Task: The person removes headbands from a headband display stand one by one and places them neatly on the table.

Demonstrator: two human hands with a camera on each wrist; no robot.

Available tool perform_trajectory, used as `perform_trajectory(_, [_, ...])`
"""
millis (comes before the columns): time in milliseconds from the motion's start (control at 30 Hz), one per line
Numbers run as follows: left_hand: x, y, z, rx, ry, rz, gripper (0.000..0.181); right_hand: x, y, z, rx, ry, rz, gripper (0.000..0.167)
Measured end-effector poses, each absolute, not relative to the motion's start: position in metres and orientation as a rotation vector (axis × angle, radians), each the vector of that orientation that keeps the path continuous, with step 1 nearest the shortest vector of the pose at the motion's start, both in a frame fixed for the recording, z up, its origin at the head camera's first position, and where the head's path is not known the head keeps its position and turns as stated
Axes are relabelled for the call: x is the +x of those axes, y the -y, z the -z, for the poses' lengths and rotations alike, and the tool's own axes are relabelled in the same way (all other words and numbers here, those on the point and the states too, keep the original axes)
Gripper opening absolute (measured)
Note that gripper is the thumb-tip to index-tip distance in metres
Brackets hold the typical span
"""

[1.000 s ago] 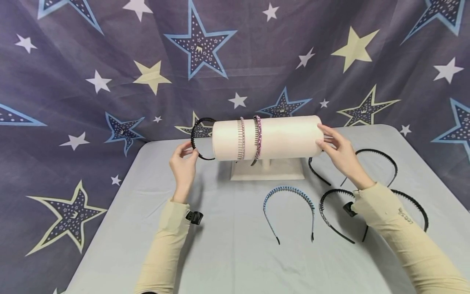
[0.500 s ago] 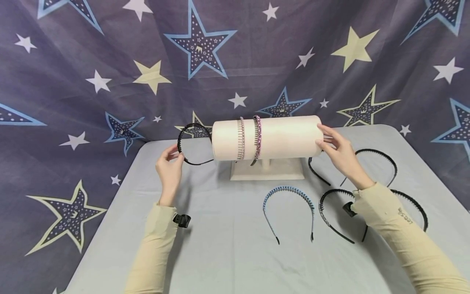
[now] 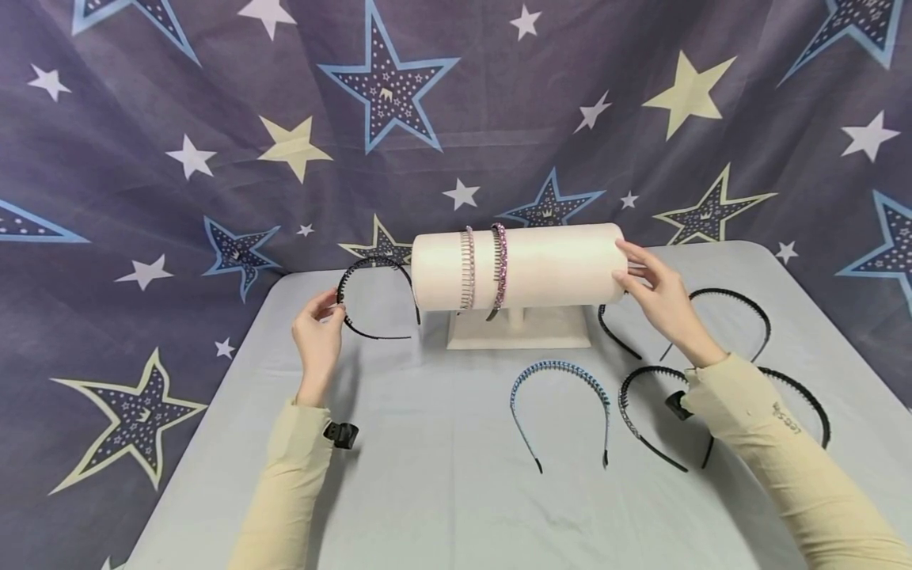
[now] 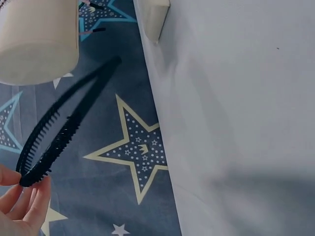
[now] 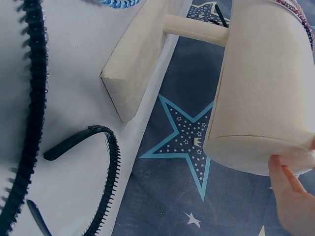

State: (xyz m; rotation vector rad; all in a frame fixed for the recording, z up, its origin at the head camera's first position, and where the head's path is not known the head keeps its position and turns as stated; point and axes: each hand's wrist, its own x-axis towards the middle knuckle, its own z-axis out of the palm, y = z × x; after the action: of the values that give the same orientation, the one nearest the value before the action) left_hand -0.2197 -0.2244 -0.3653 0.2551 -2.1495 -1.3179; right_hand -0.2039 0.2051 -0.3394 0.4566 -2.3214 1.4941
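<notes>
My left hand (image 3: 318,336) pinches a black toothed headband (image 4: 63,135) by its curved middle, off the left end of a cream display roll (image 3: 563,265). The headband's ends point towards the roll, and one leg hangs close to its end face. Around the roll sit a pale pink headband (image 3: 468,269) and a darker pink, jewelled headband (image 3: 502,269). At the opposite end my right hand (image 3: 663,297) touches the roll's end face with thumb and fingers; some of its fingers are hidden in the right wrist view.
The roll stands on a cream base (image 3: 477,336) on a grey-clothed table (image 3: 413,475). A blue headband (image 3: 559,366) lies in front. Several black headbands lie at right, one a glittery black headband (image 3: 624,408), partly under the right forearm. A starry curtain (image 3: 456,134) hangs behind.
My left hand has moved left and slightly towards me with the black headband, which has turned to show more of its loop. The right hand and the roll have stayed put.
</notes>
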Motion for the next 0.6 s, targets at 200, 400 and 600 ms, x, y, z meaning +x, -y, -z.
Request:
perform_trajectory(200, [-0.219, 0.227, 0.370, 0.256, 2.173, 1.337, 0.026, -0.203, -0.205, 0.339, 0.462, 2.317, -1.492, 0.043])
perform_trajectory(400, [-0.217, 0.232, 0.379, 0.276, 2.246, 1.386, 0.023, -0.204, -0.206, 0.341, 0.451, 2.327, -1.484, 0.044])
perform_trajectory(600, [-0.212, 0.237, 0.385, 0.265, 2.356, 1.461, 0.022, -0.217, -0.214, 0.356, 0.473, 2.310, -1.489, 0.045])
